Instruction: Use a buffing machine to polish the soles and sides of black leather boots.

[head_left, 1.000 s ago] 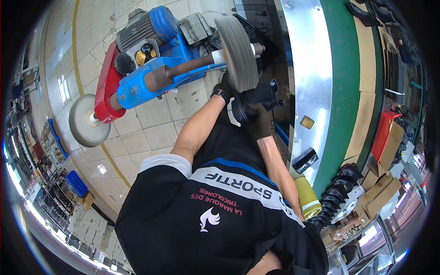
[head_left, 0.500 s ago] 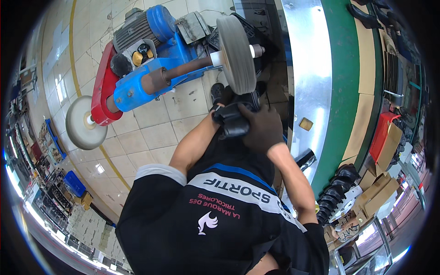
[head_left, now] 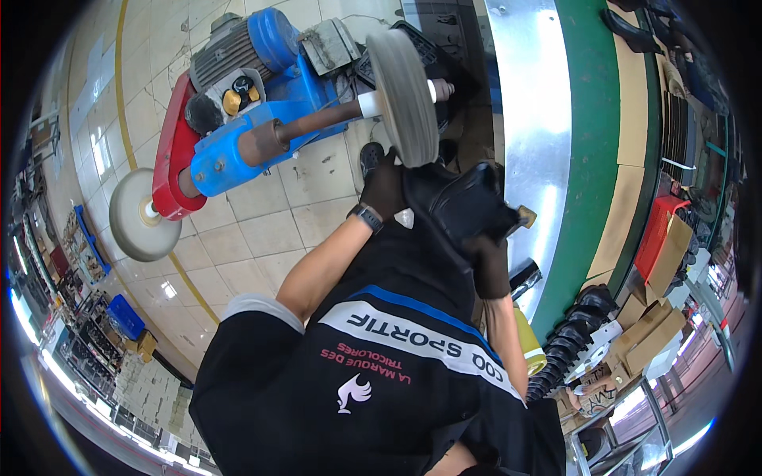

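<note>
Both my hands, in dark gloves, are closed on a black leather boot [head_left: 456,206] in front of my body. My left hand [head_left: 385,190], with a watch above the glove, grips the boot's left end close under the buffing wheel [head_left: 406,99]. My right hand [head_left: 490,266] grips the boot's lower right side. The boot's upper left part meets the bottom rim of the wheel, or lies just below it; I cannot tell which. The wheel's face looks streaked. My fingers are partly hidden by the boot and dark gloves.
The blue and red polishing machine [head_left: 238,155] carries a second pale wheel [head_left: 144,214] at its left end. A metal bench edge [head_left: 536,103] runs along my right, with a small tan block [head_left: 526,216] on it. Several black boots [head_left: 583,321] stand at the lower right.
The boot has turned and shifted right, showing more of its length. My left hand has moved up beside the wheel; my right hand has moved down and right along the boot.
</note>
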### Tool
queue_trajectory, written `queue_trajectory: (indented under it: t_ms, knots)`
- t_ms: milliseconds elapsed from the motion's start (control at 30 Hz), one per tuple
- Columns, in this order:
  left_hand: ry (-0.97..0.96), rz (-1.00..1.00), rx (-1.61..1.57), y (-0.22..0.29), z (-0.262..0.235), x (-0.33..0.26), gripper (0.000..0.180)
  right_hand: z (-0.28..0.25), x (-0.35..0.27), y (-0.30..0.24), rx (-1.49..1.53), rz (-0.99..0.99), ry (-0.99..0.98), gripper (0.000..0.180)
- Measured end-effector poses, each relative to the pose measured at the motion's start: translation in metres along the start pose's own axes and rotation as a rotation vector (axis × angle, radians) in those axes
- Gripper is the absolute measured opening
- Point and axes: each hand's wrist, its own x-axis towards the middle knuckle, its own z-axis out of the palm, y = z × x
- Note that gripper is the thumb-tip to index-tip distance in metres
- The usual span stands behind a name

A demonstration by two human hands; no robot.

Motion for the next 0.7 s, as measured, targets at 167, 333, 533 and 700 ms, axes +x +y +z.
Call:
queue_trajectory:
  t_ms: [167,333,533,700]
  knots:
    - [0.369,-1.070,-2.161,-0.012,0.027,0.021,0.046,0.016,0.024,-0.003,0.898,0.184,0.006,0.044]
    - [0.421,-1.064,-2.216,-0.011,0.042,0.011,0.049,-0.003,0.018,0.034,0.958,0.133,-0.022,0.051]
    - [0.143,-0.801,-2.705,0.015,0.012,0.015,0.064,-0.023,-0.030,0.068,0.136,-0.055,0.125,0.047]
    - [0.050,-0.907,-2.613,-0.035,0.057,-0.013,0.060,-0.011,-0.001,0.055,-0.488,-0.515,0.010,0.049]
